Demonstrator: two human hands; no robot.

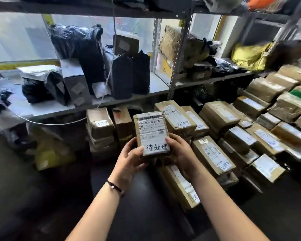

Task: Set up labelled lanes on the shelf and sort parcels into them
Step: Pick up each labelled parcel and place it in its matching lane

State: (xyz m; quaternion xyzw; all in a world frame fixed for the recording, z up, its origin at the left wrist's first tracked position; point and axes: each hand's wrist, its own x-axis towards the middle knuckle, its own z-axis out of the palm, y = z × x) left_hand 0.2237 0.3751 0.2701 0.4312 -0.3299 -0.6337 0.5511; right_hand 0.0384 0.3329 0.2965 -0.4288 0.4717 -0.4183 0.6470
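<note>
Left hand, right hand grip parcel, probably cardboard.

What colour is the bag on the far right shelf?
Yellow: the crumpled bag shows best in the head view.

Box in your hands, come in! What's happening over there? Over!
Left hand and right hand both gripping the small cardboard box, label up. Held above the stacked boxes, not shelved yet. Black bags crowd the shelf ahead.
</note>
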